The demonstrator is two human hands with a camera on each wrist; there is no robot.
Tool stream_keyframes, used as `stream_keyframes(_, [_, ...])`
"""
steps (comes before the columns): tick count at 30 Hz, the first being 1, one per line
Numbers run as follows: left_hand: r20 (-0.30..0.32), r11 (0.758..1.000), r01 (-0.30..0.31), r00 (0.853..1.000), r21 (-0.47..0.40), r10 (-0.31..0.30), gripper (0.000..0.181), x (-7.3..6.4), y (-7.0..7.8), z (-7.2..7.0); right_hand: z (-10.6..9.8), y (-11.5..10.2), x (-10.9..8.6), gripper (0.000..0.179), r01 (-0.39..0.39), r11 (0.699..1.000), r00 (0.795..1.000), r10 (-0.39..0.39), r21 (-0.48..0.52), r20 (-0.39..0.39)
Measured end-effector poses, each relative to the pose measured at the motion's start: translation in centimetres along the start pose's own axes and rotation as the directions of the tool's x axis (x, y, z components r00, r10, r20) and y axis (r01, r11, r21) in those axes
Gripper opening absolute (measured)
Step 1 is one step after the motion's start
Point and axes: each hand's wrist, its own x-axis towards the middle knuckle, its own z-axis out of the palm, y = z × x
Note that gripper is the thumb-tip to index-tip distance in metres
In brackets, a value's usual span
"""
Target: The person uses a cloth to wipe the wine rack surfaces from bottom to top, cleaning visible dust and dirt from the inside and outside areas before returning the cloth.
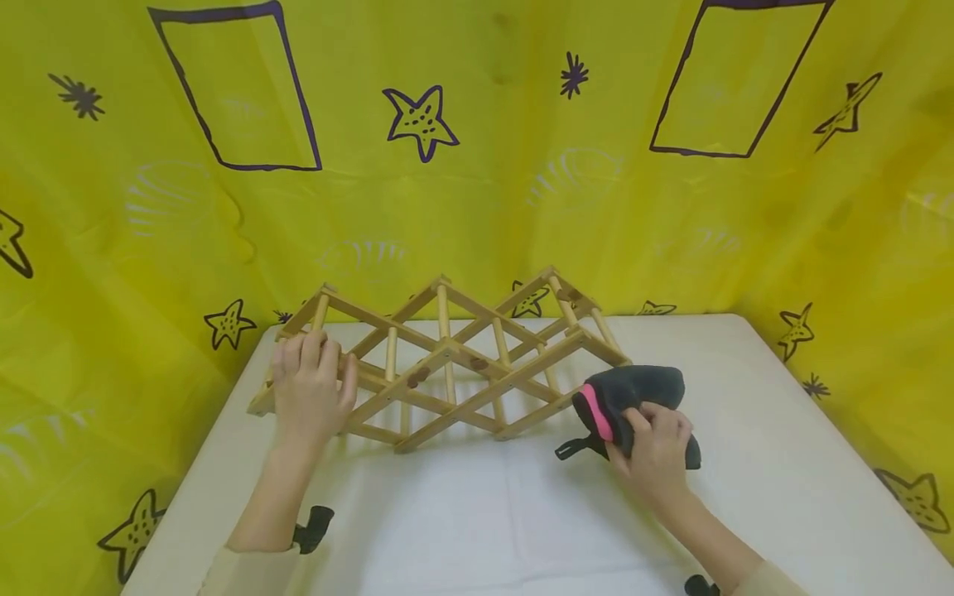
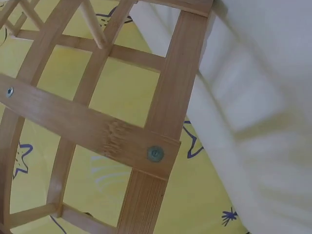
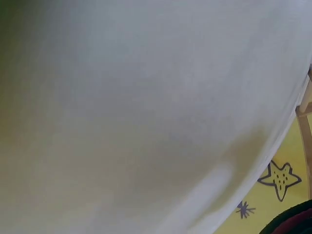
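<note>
A wooden folding lattice rack, with crossed slats and round rods, stands stretched out on the white table. My left hand grips its left end, the fingers over the top and hiding part of the wood. In the left wrist view the rack's slats and a bolt head show close up, without the hand. My right hand holds a dark, soft, bundled fabric item with a pink band and a dark strap, beside the rack's right end. In the right wrist view only this item's dark edge shows, low at the right.
The white table has rounded far corners. A yellow curtain with drawn stars and shells hangs behind it and at both sides. Dark wrist-worn pieces stick out by both forearms.
</note>
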Motion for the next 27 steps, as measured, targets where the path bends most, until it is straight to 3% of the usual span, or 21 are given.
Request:
stream_keyframes(3, [0.005,1.0,0.012,1.0,0.013,-0.012,0.023,-0.1,0.0,0.2,1.1,0.1,0.0,0.04,0.062,0.998,0.998,-0.062,-0.013,0.029])
stream_keyframes(8, [-0.021,0.999,-0.021,1.0,0.026,0.022,0.021,-0.4,0.4,0.7,2.7,0.4,0.0,0.037,0.152,0.987,0.986,-0.148,-0.044,0.077])
stream_keyframes(18, [-0.122,0.996,-0.072,0.99,-0.044,0.066,0.012,-0.3,0.2,1.5,3.7,0.9,0.4,0.039,0.24,0.963,0.963,-0.22,-0.123,0.157])
stream_keyframes(27, [-0.142,0.994,-0.092,0.986,-0.059,0.083,0.014,-0.2,0.2,1.6,3.8,1.7,0.7,0.036,0.303,0.933,0.939,-0.257,-0.195,0.229])
